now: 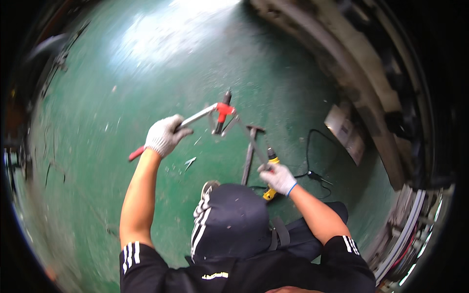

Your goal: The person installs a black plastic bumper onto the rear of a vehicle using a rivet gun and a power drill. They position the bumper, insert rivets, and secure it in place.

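Note:
A long-handled riveter-like tool (223, 111), with a red head, black nose and two silver arms, is held over the floor. My left hand (163, 136), in a white knit glove, is closed on its left arm, whose red grip pokes out beyond the hand. My right hand (278, 178), also gloved, grips the end of the right arm. Just beneath that hand lies a yellow drill (272, 156) with a black chuck, partly hidden. A T-headed metal tool (249, 161) lies left of the drill. Small metal bits (190, 162) lie below the left hand.
My bent legs (229, 219) are at the lower middle of the green floor (97, 122). A black cord with a plug (315, 176) lies at the right, near a pale panel (339, 127) by a long beam (356, 97). Long metal pieces (408, 229) are piled at the lower right.

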The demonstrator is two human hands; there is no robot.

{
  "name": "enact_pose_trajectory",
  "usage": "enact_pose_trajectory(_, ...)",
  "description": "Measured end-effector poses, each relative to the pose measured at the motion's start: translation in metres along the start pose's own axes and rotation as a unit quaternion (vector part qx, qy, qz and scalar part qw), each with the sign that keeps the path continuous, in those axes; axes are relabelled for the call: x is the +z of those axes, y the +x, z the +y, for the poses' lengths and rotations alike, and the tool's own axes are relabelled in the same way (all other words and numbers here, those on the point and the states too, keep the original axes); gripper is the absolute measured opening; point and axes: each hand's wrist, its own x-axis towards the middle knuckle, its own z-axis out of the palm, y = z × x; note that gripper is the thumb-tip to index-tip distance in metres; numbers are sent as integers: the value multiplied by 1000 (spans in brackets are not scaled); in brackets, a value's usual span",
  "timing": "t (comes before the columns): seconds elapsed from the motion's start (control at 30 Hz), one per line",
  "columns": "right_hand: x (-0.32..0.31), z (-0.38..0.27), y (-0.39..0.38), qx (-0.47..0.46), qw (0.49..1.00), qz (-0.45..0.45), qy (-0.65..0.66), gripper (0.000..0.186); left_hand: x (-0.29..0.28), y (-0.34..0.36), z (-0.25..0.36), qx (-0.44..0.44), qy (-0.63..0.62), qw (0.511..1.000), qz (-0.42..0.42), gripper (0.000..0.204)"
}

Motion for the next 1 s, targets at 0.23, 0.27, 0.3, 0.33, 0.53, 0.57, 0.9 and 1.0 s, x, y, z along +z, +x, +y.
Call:
enact_pose_trajectory(0.23,-6,-40,-97,83,946,-10,312,27,-70,94,143,252,173,952,-3,35)
enact_pose_trajectory(0.27,-23,-63,-108,77,943,14,323,28,-84,116,171,280,196,940,-2,32)
enact_pose_trajectory(0.3,-45,-90,-116,69,940,37,331,29,-97,140,196,306,220,926,2,30)
enact_pose_trajectory(0.33,-74,-115,-117,56,947,22,315,30,-109,176,221,261,206,943,-28,29)
enact_pose_trajectory(0.53,-95,-134,-137,38,959,-15,279,30,-118,159,234,241,225,940,-83,35)
enact_pose_trajectory(0.57,-91,-121,-132,30,975,9,221,30,-104,146,208,239,198,949,-47,37)
enact_pose_trajectory(0.9,-51,-40,30,-92,936,169,-295,22,21,44,9,303,69,949,51,21)
enact_pose_trajectory(1.0,-37,-66,69,-86,889,200,-403,21,33,36,-30,263,130,951,99,16)
